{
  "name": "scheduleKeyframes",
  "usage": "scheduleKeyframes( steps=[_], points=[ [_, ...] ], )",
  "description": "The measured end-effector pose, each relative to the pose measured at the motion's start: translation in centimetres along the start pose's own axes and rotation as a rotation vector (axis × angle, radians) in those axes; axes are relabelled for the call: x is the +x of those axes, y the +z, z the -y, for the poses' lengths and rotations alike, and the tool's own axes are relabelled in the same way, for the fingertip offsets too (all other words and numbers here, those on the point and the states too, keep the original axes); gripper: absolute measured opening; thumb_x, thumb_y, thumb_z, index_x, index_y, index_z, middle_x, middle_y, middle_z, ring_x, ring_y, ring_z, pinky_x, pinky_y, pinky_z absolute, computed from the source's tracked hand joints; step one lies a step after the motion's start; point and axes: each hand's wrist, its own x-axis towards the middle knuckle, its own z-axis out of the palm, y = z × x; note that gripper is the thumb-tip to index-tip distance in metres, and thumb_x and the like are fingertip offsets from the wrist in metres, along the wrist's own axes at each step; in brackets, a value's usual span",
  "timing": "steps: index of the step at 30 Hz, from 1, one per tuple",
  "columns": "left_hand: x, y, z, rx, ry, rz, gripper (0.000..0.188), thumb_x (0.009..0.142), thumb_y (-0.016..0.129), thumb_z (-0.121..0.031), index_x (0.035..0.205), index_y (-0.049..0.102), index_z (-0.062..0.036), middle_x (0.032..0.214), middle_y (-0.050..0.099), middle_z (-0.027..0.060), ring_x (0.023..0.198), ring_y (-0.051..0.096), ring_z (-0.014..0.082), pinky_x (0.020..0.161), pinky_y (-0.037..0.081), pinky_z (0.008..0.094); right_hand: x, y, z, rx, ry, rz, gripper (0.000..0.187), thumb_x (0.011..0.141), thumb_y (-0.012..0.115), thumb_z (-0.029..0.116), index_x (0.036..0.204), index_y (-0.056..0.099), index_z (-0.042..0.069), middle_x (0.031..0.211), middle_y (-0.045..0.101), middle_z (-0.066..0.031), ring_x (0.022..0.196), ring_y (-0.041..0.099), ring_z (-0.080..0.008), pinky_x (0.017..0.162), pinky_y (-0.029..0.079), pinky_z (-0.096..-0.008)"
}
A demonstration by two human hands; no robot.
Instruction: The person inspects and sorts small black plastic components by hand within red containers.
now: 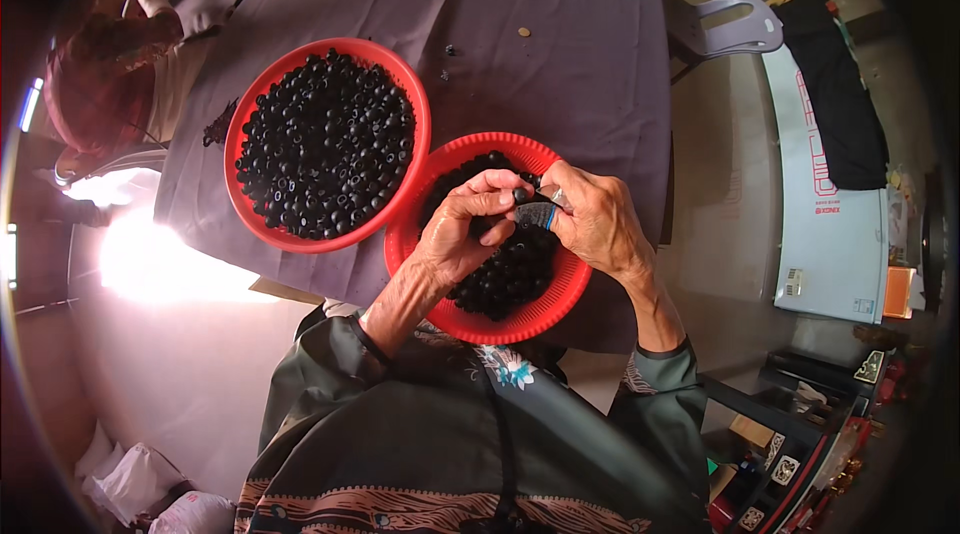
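Both my hands meet over a red ribbed plastic basket (572, 306), which holds many small black beads (505, 284). Between the thumb and fingers of my left hand (462, 219) a single black bead (520, 195) is pinched. My right hand (603, 224) is closed on a dark curved strip with a blue edge (537, 215), close beside that bead. What exactly the strip is cannot be made out, and my fingers hide part of it. To the left, a red round tray (421, 114) is filled with similar black beads, several showing open holes.
A dark purple cloth (560, 64) covers the table, with a small round tan piece (524, 33) on it. At upper left another person (105, 74) sits by the table. A grey plastic chair (740, 26) stands at its right, beyond it a white box (835, 254) with black fabric (835, 94).
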Motion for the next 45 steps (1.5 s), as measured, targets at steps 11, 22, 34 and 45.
scheduleKeyframes(
  steps=[11, 22, 34, 45],
  points=[
    [0.1, 0.5, -0.2, 0.113, -0.031, -0.069, 0.016, 0.082, 0.055, 0.001, 0.097, 0.060, -0.0053, 0.091, 0.061, 0.0057, 0.055, 0.042, 0.0072, 0.043, 0.030, 0.0184, 0.3, 0.2, -0.3, -0.012, -0.146, -0.055, 0.020, 0.067, 0.059, -0.004, 0.082, 0.049, 0.003, 0.064, 0.056, -0.0119, 0.058, 0.059, -0.0312, 0.050, 0.045, -0.0390],
    [-0.3, -0.2, 0.1, 0.079, -0.033, -0.032, 0.018, 0.082, 0.058, -0.001, 0.099, 0.061, -0.0058, 0.085, 0.062, 0.0034, 0.049, 0.041, 0.0064, 0.040, 0.031, 0.0170, 0.4, 0.0, 0.2, 0.017, 0.021, 0.090, 0.027, 0.071, 0.069, 0.013, 0.078, 0.046, 0.001, 0.062, 0.053, -0.0138, 0.056, 0.054, -0.0335, 0.052, 0.042, -0.0379],
    [-0.5, 0.8, 0.1, 0.164, -0.001, -0.119, 0.016, 0.081, 0.058, -0.001, 0.096, 0.061, -0.0043, 0.083, 0.061, 0.0018, 0.053, 0.044, 0.0057, 0.044, 0.032, 0.0173, 0.4, 0.4, -0.4, -0.045, -0.031, 0.123, 0.029, 0.076, 0.065, 0.022, 0.076, 0.045, 0.001, 0.062, 0.053, -0.0149, 0.060, 0.055, -0.0370, 0.052, 0.042, -0.0417],
    [-0.5, 1.3, 0.1, 0.194, 0.025, -0.142, 0.015, 0.080, 0.060, -0.003, 0.095, 0.061, -0.0058, 0.085, 0.061, 0.0007, 0.065, 0.052, 0.0057, 0.049, 0.036, 0.0168, 0.3, 0.6, -0.4, -0.093, -0.034, 0.079, 0.028, 0.076, 0.066, 0.021, 0.077, 0.047, 0.001, 0.062, 0.055, -0.0151, 0.059, 0.057, -0.0358, 0.052, 0.044, -0.0420]
  ],
)
